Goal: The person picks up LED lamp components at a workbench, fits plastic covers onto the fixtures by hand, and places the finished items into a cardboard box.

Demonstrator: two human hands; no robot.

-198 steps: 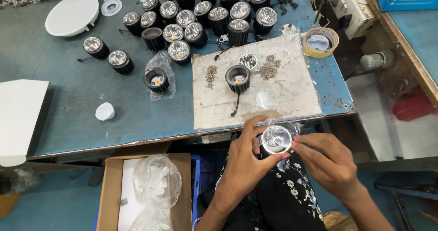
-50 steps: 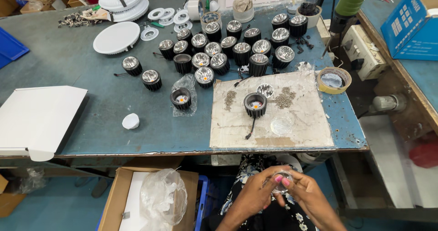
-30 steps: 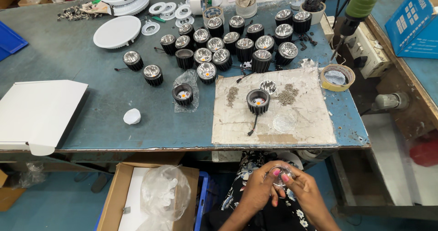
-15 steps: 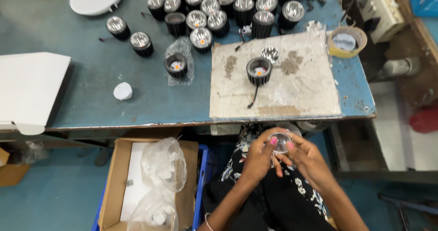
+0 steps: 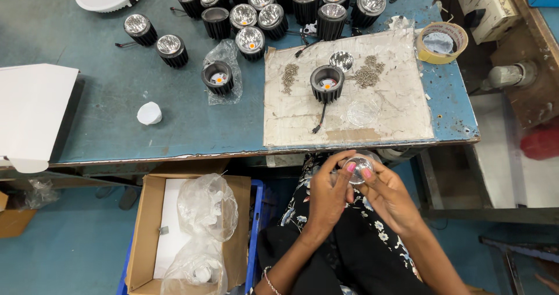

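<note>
My left hand (image 5: 328, 195) and my right hand (image 5: 389, 194) meet over my lap, below the table's front edge. Together they hold a small shiny reflector cup (image 5: 357, 168) between the fingertips. On the table, a black finned lamp housing (image 5: 326, 83) with an orange centre and a trailing wire stands on a worn white board (image 5: 349, 123). Beside it lie a loose silver reflector (image 5: 341, 61), a clear round lens (image 5: 362, 113) and two heaps of small screws (image 5: 289, 76).
Several black lamp housings (image 5: 273, 6) cluster at the table's back, one in a plastic bag (image 5: 218, 76). A tape roll (image 5: 441, 42) sits at right, a white cap (image 5: 149, 113) and white box (image 5: 32, 114) at left. A cardboard box with plastic bags (image 5: 198, 231) is under the table.
My hands stay together on the reflector cup and have lifted it nearer the table edge. The view has tipped down and moved closer to the table.
</note>
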